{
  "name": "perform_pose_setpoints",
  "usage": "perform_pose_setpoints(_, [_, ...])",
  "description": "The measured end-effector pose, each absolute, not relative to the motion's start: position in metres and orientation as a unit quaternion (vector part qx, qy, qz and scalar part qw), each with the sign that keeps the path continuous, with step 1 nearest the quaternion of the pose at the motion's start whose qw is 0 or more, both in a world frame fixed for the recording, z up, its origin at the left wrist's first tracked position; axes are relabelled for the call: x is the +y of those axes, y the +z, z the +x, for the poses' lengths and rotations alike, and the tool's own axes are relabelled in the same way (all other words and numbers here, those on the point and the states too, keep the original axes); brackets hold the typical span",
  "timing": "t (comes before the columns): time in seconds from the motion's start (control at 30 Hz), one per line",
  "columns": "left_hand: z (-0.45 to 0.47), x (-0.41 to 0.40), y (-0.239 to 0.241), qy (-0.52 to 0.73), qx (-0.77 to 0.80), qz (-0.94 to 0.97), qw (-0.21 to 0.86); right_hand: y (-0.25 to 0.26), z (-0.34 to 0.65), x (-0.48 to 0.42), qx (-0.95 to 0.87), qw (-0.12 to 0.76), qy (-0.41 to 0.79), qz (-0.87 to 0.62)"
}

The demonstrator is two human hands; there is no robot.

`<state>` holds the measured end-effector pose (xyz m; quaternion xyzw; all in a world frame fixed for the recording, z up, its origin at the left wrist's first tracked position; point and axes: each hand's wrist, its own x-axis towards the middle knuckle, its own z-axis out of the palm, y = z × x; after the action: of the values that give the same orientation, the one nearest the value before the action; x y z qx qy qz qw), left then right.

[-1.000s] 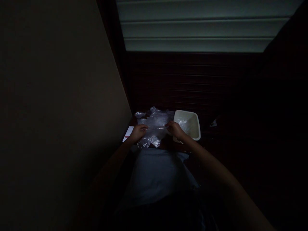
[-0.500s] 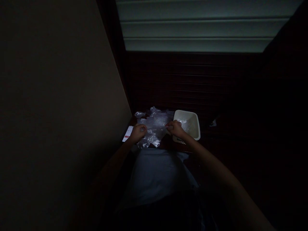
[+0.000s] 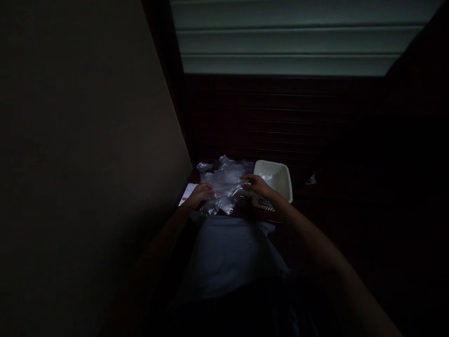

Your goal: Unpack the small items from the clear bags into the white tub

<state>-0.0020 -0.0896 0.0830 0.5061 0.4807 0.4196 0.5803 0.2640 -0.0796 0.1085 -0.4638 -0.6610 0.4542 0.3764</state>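
Note:
A pile of crinkled clear plastic bags (image 3: 228, 177) lies on a dark surface in front of me, their edges hard to tell apart in the dim light. At its left side is my left hand (image 3: 201, 193), fingers stretched out along the plastic. My right hand (image 3: 257, 184) reaches in from the other side over the rim of a white plastic basket (image 3: 286, 185). Its fingers and thumb are apart, close to the top bag. More clear plastic (image 3: 268, 178) lies inside the basket, partly behind my right hand.
A white card or paper with a red mark (image 3: 187, 193) lies left of the pile, partly covered by my left hand. A wall (image 3: 140, 117) rises close on the left. Dark slatted panelling (image 3: 263, 112) stands behind. Grey cloth (image 3: 231, 252) covers my lap.
Both hands held a plastic bag stretched between pinched fingers. Now the fingers have loosened and spread, and the bag rests on the pile. The basket has not moved.

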Motion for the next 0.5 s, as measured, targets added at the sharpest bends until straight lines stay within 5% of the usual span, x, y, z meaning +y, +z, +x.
perform_pose_setpoints(0.5, [0.033,-0.091,0.071,0.33,0.409,0.691,0.496,0.139,0.237,-0.094,-0.781,0.238,0.352,-0.457])
